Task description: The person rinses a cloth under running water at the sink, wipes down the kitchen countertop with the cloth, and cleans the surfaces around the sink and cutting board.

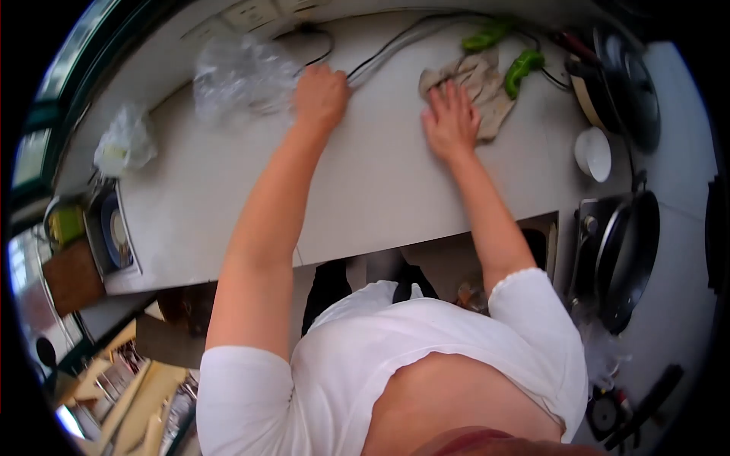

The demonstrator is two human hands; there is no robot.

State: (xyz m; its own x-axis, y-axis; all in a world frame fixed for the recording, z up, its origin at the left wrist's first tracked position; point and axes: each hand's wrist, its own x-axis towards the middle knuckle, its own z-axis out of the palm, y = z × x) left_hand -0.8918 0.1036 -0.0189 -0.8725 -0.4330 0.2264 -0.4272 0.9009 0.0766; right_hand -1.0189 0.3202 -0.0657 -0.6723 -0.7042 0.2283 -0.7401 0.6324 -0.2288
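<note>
My left hand [321,97] is closed at the back of the white countertop [365,167]. A thin black cord [395,36] comes out on both sides of its fingers and looks gripped in them. Just left of this hand lies a crumpled clear plastic bag [239,76], whose edge reaches the knuckles. My right hand [452,121] lies flat, fingers spread, on a rumpled beige cloth [494,99]. One green pepper [522,72] rests against the cloth's right side. Another green pepper [487,35] lies behind it.
On the right are a white bowl [593,154], a dark lid [627,91] and a black wok [631,254] on the stove. A knotted plastic bag [125,144] sits at the left, near a sink [114,228]. Wall sockets [249,14] are at the back.
</note>
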